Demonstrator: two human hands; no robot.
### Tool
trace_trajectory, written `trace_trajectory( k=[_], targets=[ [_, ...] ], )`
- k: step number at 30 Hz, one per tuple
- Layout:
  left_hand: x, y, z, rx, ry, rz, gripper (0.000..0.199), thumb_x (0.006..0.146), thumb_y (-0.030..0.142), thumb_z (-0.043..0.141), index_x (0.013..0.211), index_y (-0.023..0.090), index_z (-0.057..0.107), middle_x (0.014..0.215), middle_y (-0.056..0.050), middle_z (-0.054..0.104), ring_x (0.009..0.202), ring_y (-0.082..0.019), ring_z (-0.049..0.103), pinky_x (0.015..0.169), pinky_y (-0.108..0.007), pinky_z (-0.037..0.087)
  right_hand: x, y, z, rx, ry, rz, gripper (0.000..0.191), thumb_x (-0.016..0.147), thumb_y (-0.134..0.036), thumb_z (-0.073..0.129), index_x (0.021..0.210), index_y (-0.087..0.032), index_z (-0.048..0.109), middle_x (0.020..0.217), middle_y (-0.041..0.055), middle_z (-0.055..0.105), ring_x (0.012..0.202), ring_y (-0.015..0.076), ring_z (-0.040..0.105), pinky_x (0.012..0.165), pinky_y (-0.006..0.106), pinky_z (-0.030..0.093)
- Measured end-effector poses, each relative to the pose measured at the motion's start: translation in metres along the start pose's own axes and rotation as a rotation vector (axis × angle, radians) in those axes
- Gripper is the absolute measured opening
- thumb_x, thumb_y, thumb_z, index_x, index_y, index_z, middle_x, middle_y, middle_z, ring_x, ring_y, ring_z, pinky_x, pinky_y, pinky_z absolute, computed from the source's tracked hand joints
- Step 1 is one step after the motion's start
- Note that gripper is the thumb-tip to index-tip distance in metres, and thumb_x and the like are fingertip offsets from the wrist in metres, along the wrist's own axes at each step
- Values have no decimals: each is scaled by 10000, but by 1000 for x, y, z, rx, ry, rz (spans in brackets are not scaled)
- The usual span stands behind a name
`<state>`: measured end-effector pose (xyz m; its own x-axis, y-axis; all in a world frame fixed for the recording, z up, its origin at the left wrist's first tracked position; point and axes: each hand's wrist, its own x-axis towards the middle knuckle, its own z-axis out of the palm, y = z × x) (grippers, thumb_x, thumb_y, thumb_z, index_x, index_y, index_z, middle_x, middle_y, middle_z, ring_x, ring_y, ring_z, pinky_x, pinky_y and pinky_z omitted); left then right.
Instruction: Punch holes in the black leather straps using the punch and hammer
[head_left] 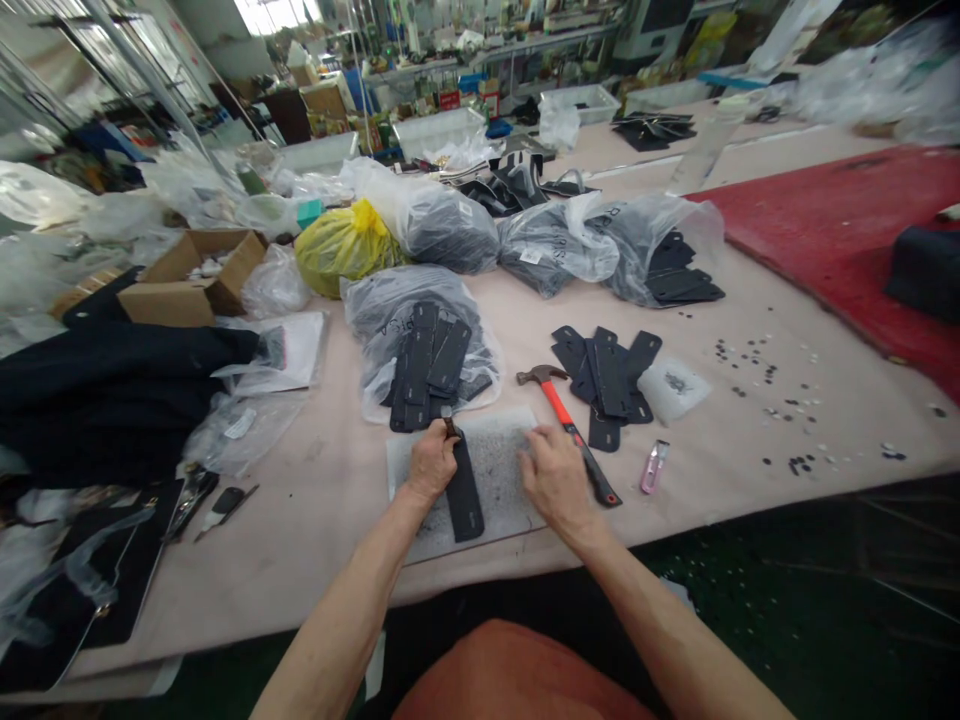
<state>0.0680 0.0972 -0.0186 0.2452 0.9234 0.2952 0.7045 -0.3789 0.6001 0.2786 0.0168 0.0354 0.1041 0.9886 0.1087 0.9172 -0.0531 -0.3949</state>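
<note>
My left hand (pixel 433 462) is closed around a short metal punch (pixel 449 425), held upright at the upper end of a black strip (pixel 465 490). The strip lies on a white board (pixel 499 465) covered in dark marks. Over the board's right side is my right hand (pixel 556 475), its fingers loosely bent and apart, with nothing visible in them. Just beside it, a claw hammer (pixel 559 405) with a red and black handle rests on the table, part of its handle close to the hand.
Black strips lie piled on a plastic bag (pixel 375 320) and in a second heap (pixel 607 370) right of the hammer. A pink cutter (pixel 655 467) and several small round scraps (pixel 769 375) are farther right. Filled bags, a cardboard box (pixel 187 285) and dark cloth (pixel 112 390) surround the area.
</note>
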Motion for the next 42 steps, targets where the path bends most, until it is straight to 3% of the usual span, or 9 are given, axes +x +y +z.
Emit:
trace_trajectory(
  k=[5, 11, 15, 19, 24, 29, 32, 36, 42],
  targets=[
    [-1, 3, -1, 9, 10, 11, 127, 849, 129, 483, 924, 207, 548, 882, -61, 643, 849, -215, 629, 743, -303, 474, 19, 71, -6, -81, -114, 309, 242, 838, -258, 532, 1032, -117, 560, 1034, 158, 545, 979, 276, 525, 823, 357, 385],
    [-3, 2, 1, 8, 47, 28, 131, 852, 121, 477, 929, 210, 536, 881, -56, 637, 852, -208, 629, 745, -298, 478, 36, 78, -8, 812, -469, 644, 162, 707, -158, 561, 855, -183, 499, 707, -1, 507, 630, 146, 517, 606, 269, 412],
    [-5, 2, 1, 6, 59, 63, 166, 849, 108, 481, 964, 216, 532, 898, -52, 637, 883, -204, 634, 753, -292, 483, 42, 63, -17, 977, -559, 618, 115, 769, -282, 521, 825, -187, 488, 614, -53, 429, 457, 86, 406, 456, 208, 358],
    [-5, 1, 1, 1, 69, 55, 152, 852, 117, 480, 955, 217, 530, 888, -51, 641, 868, -209, 639, 730, -295, 487, 40, 43, -38, 1020, -392, 602, 286, 870, -486, 408, 781, -216, 432, 563, -87, 355, 369, 64, 289, 353, 187, 244],
    [-4, -3, 1, -5, 56, 35, 120, 851, 132, 480, 921, 212, 535, 866, -52, 648, 834, -210, 642, 724, -299, 485, 35, 7, -106, 729, -49, 193, 357, 890, -549, 424, 776, -216, 485, 534, -64, 410, 415, 82, 351, 391, 205, 264],
    [-2, -7, 2, -17, 40, -14, 103, 845, 150, 488, 899, 205, 556, 861, -61, 657, 827, -210, 646, 738, -304, 488, 26, -21, -147, 406, -1, -13, 374, 919, -532, 388, 705, -231, 444, 534, -47, 426, 475, 101, 385, 461, 234, 265],
    [-2, -8, 3, -33, 38, -20, 128, 848, 154, 475, 917, 202, 572, 866, -66, 663, 845, -212, 649, 768, -315, 495, 16, -24, -130, 464, -100, -5, 372, 926, -513, 367, 705, -226, 447, 539, -53, 414, 492, 103, 383, 478, 235, 263],
    [-1, -7, 2, -37, 32, -12, 138, 848, 158, 473, 924, 201, 580, 861, -62, 664, 851, -208, 653, 783, -314, 499, 10, -26, -75, 578, -260, 93, 308, 881, -475, 456, 736, -206, 499, 582, -55, 452, 527, 102, 414, 495, 224, 287],
    [1, -5, 1, -38, 33, -7, 146, 846, 164, 472, 921, 206, 590, 870, -63, 671, 853, -211, 656, 777, -316, 509, 35, -54, 5, 296, -321, 280, 295, 729, -379, 659, 919, -171, 574, 794, 31, 639, 727, 174, 596, 609, 246, 380]
  ],
)
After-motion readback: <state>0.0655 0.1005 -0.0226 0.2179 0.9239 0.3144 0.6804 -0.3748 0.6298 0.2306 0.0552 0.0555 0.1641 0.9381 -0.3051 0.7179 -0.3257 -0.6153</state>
